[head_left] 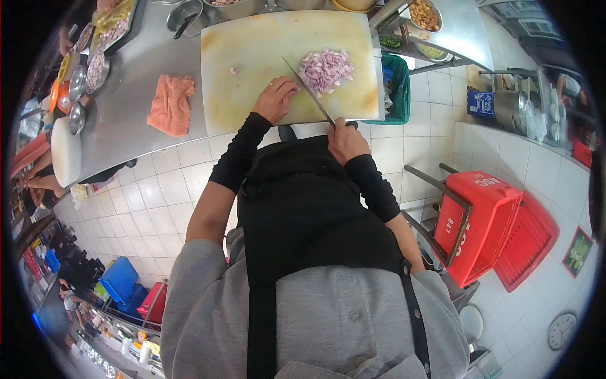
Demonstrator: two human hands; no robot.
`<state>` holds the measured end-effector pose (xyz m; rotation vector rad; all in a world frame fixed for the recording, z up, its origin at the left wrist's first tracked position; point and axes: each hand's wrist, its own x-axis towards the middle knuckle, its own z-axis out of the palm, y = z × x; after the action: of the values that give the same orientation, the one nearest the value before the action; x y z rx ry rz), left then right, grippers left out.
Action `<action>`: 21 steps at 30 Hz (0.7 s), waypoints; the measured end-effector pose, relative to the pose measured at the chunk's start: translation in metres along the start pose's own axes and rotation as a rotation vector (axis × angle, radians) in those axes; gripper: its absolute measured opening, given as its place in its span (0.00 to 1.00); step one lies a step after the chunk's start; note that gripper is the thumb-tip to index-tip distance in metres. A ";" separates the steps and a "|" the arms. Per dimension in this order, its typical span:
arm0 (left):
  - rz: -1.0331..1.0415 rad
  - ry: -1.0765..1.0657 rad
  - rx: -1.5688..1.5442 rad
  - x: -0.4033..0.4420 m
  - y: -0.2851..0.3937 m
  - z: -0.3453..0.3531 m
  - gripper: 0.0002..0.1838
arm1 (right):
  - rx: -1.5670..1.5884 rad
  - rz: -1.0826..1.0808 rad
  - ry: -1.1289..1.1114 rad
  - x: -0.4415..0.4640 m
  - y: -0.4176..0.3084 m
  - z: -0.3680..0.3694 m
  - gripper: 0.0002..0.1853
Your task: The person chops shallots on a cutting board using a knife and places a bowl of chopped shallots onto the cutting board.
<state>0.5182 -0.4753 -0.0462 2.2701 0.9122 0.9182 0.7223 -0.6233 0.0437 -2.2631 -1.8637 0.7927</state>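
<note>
My right hand (347, 140) is wrapped round the handle of a kitchen knife (307, 89). Its long blade points up and to the left across a large, pale yellowish cutting board (252, 47). Right of the blade lies a heap of chopped purple-white shallots (326, 71), the nearest pieces close against the steel. On the other side of the blade my left hand (276, 99) rests low over the board, fingers bent and together; whatever is under them is hidden. One small shallot piece (234, 71) lies apart on the left of the board.
An orange cloth (171, 105) lies on the steel table left of the board. Metal bowls (185, 17) stand behind and far left. A green-lined bin (396, 88) adjoins the board's right edge. Red crates (475, 221) stand at the right. Another person's hands (38, 183) show far left.
</note>
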 end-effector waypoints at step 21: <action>0.072 -0.039 0.063 -0.003 -0.018 0.001 0.11 | 0.042 -0.031 -0.011 0.004 -0.010 0.002 0.13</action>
<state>0.5103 -0.4661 -0.0601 2.3793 0.8586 0.8841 0.7134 -0.6180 0.0449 -2.2044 -1.8635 0.8339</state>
